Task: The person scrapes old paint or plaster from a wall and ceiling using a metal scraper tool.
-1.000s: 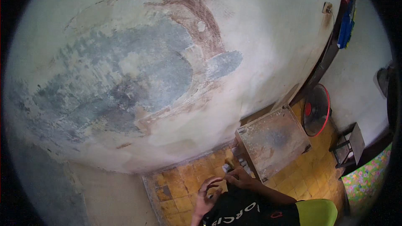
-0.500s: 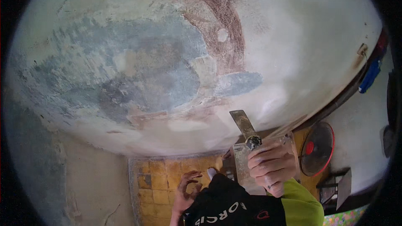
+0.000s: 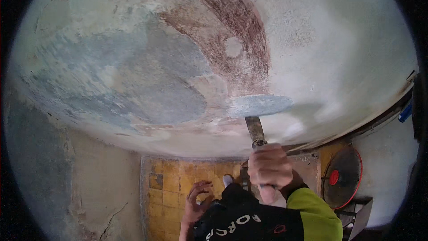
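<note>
The floor [image 3: 154, 209] comprises square yellow tiles [image 3: 171, 200] and one dark grey tile [image 3: 156, 181] near its left edge, supporting a low, worn, flat-topped table [image 3: 308, 169], partly hidden.

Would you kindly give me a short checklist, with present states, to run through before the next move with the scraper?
1. Grip: the right hand is closed around the handle of the scraper. Ok.
2. Left hand clear of the blade: it is low and to the left, well apart. Ok.
3. Blade contact with the wall: its end appears just below the oval blue-grey patch; touching or not is unclear. Cannot tell.
4. Uniform wall surface: blue-grey and brown areas show. Not ok.
5. Fan switched off: cannot tell.
</note>
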Action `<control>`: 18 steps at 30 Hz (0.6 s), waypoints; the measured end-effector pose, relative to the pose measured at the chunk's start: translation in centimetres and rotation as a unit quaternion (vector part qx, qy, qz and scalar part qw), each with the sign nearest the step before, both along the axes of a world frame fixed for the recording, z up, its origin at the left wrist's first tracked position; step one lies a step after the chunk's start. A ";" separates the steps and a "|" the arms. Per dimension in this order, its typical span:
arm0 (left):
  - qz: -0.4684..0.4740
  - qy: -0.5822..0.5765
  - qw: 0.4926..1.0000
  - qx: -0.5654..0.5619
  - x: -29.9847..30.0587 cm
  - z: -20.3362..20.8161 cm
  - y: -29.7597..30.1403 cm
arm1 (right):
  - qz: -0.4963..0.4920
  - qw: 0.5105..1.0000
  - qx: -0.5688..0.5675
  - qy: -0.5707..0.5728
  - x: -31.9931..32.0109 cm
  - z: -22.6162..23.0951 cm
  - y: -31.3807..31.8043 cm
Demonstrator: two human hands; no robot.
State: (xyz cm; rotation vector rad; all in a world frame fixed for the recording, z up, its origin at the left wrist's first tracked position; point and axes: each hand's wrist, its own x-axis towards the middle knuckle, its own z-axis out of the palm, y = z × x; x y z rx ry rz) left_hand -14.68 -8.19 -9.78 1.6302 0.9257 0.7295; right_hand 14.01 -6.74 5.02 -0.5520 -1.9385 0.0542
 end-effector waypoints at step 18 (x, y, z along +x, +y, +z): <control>-0.049 0.012 0.998 0.037 -2.1 1.5 -0.4 | -0.037 0.997 -0.065 0.020 -3.5 -3.9 2.6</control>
